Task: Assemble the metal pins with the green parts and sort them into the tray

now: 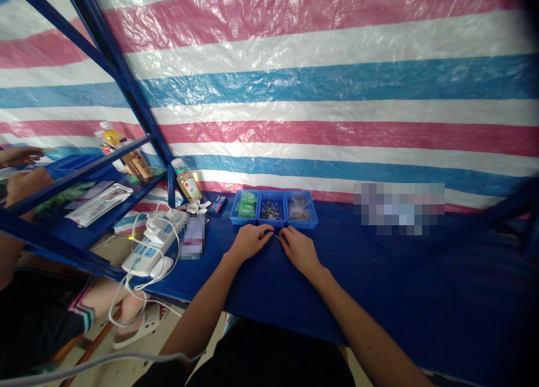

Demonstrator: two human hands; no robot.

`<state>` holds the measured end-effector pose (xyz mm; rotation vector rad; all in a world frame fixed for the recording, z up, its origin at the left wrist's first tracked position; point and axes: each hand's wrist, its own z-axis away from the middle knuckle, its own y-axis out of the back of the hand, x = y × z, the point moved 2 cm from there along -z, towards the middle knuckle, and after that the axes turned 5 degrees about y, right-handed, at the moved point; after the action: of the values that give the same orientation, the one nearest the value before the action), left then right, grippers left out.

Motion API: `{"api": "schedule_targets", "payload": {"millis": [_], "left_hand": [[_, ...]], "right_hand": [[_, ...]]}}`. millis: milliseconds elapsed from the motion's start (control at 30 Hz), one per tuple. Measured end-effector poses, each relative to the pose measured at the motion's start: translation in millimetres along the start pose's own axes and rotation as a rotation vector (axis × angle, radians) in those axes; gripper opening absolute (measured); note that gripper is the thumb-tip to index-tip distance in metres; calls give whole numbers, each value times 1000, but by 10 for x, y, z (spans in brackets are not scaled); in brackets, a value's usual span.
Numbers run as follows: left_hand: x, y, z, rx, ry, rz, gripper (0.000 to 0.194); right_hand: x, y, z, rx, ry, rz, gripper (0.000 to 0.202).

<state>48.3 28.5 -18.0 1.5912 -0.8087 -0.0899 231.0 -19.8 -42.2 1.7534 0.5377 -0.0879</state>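
My left hand rests at the front of the blue bins, its thumb and fingers pinched together; what they hold, if anything, is too small to make out. My right hand faces it a short gap away, fingers closed at the tips, with a small thin pale piece showing there. Just beyond the hands stands a row of three joined blue bins. Green packets fill the left one. Loose metal pieces like screws or nails lie in the middle one. Clear bags sit in the right one.
Left on the blue table are a power strip with tangled white cables, a blurred flat item, a small blue box and a drink bottle. A blue metal frame separates another person's hands and table.
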Motion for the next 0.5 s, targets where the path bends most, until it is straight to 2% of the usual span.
{"api": "schedule_targets", "payload": {"millis": [167,500], "left_hand": [[3,2,3,-17,11,-6,24],[57,28,17,-21,-21,8,20]], "right_hand": [[13,-9,0,9,-5,-27,13],[159,-74,-1,132,-49,-287,14]]}}
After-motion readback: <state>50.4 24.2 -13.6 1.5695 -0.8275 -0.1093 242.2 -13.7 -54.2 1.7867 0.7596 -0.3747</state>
